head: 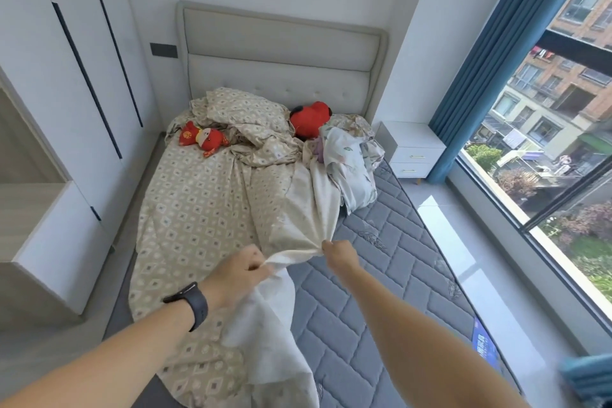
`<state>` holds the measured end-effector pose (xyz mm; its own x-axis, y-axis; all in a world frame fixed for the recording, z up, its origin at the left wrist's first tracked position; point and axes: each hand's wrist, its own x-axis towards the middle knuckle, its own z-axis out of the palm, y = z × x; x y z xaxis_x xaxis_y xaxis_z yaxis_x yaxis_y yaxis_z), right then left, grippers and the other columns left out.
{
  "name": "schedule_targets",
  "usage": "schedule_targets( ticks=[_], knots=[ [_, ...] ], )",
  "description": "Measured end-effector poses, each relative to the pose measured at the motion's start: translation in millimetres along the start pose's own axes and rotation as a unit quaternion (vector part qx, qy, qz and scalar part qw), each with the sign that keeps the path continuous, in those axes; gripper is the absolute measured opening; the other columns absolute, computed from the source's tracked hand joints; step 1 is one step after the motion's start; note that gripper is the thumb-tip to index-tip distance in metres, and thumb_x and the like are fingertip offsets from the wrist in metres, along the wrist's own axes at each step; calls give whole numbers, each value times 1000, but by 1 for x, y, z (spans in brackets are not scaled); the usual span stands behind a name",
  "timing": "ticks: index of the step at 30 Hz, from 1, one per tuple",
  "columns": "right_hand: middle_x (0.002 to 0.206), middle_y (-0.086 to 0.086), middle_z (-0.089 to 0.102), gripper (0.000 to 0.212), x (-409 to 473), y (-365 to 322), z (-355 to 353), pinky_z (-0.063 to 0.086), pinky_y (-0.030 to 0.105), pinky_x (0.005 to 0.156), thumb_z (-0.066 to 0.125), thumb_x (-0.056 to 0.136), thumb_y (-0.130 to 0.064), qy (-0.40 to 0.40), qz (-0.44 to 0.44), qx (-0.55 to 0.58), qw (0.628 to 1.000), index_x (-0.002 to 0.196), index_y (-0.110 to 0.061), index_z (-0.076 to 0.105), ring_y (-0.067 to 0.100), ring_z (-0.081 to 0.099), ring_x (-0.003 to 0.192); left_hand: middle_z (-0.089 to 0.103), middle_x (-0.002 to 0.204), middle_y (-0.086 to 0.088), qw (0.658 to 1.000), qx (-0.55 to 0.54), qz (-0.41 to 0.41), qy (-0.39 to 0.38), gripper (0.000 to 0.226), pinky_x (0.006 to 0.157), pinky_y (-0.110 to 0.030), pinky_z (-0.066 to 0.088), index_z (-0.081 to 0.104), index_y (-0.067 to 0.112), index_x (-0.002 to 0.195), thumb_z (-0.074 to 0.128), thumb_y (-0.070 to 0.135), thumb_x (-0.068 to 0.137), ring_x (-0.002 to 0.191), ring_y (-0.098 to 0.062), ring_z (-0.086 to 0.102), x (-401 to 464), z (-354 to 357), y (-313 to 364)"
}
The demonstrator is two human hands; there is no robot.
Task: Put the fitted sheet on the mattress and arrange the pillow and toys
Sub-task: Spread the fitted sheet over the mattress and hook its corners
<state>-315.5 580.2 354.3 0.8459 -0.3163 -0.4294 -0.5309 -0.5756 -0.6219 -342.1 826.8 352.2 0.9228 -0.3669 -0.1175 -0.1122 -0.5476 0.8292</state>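
A beige diamond-patterned fitted sheet [192, 209] lies loose over the left half of a grey quilted mattress [381, 275]. My left hand [240, 270] and my right hand [339, 253] both pinch the sheet's white underside edge, lifted above the mattress middle. A pillow [245, 109] in matching fabric sits crumpled at the headboard. A small red plush toy [203, 138] lies at the far left, and a larger red plush [309, 119] leans near the headboard. A floral white cloth [347, 162] is bunched on the right side.
White wardrobes [66, 76] run along the left wall with a narrow floor gap beside the bed. A white nightstand [410, 149] stands at the far right, by a blue curtain [496, 60] and a large window [563, 142]. A padded headboard [281, 50] backs the bed.
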Motion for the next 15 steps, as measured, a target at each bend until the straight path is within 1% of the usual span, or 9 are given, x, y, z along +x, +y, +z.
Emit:
schedule_targets(
  ticks=[2,5,6,7,8,10,11,13,15],
  knots=[
    [66,5,50,36,-9,19,2,33,32,60,45,98,-23,-3,6,-15,1000,65,-10,50,24,47,63,53,85,7,998,40,-39,19,45,65,-25,37,44,20,52,69,26,89,70,-3,53,6,0,-23],
    [74,9,53,30,-15,51,6,35,31,61,45,97,-25,-31,17,-45,998,74,-9,56,25,49,71,55,102,19,993,81,-77,-23,53,65,-8,35,40,20,45,74,18,86,88,-9,61,10,17,-45],
    [74,9,55,29,-17,63,6,34,31,58,46,96,-24,-36,28,-46,998,73,-9,56,26,51,70,56,102,21,992,77,-92,-45,54,65,-11,36,38,18,44,74,17,85,87,-11,61,11,27,-51],
    [74,10,56,29,-16,77,4,35,31,58,47,95,-23,-40,39,-51,997,73,-9,58,26,52,70,57,93,19,990,73,-102,-68,53,65,-19,38,37,17,45,73,17,84,80,-13,60,11,39,-52],
    [74,10,58,28,-15,90,3,36,31,59,48,94,-23,-49,51,-61,996,74,-8,59,26,53,71,54,79,11,987,71,-111,-97,50,63,-25,36,36,16,49,70,17,84,69,-13,53,9,50,-52],
    [75,10,59,25,-7,114,-7,37,30,61,50,92,-21,-63,68,-71,993,75,-9,62,26,54,69,40,62,-1,980,74,-111,-145,44,59,-27,30,35,18,55,65,20,87,54,-11,40,5,74,-42],
    [72,8,59,25,-2,121,-13,37,29,59,50,91,-20,-69,71,-68,993,72,-10,62,25,53,64,39,58,2,978,82,-114,-155,42,57,-26,32,38,20,57,64,22,89,50,-8,38,4,86,-36],
    [66,2,56,28,12,128,-31,36,27,55,49,92,-19,-86,49,-67,993,66,-15,60,18,49,57,50,58,9,976,91,-134,-146,32,56,-18,37,49,23,62,66,26,89,51,0,45,9,104,-27],
    [65,-2,55,31,28,136,-54,35,25,50,45,94,-20,-101,17,-62,993,68,-17,60,14,48,56,59,66,8,977,89,-160,-112,21,60,-19,41,58,22,71,65,28,89,60,-5,54,23,122,-14]
  ],
)
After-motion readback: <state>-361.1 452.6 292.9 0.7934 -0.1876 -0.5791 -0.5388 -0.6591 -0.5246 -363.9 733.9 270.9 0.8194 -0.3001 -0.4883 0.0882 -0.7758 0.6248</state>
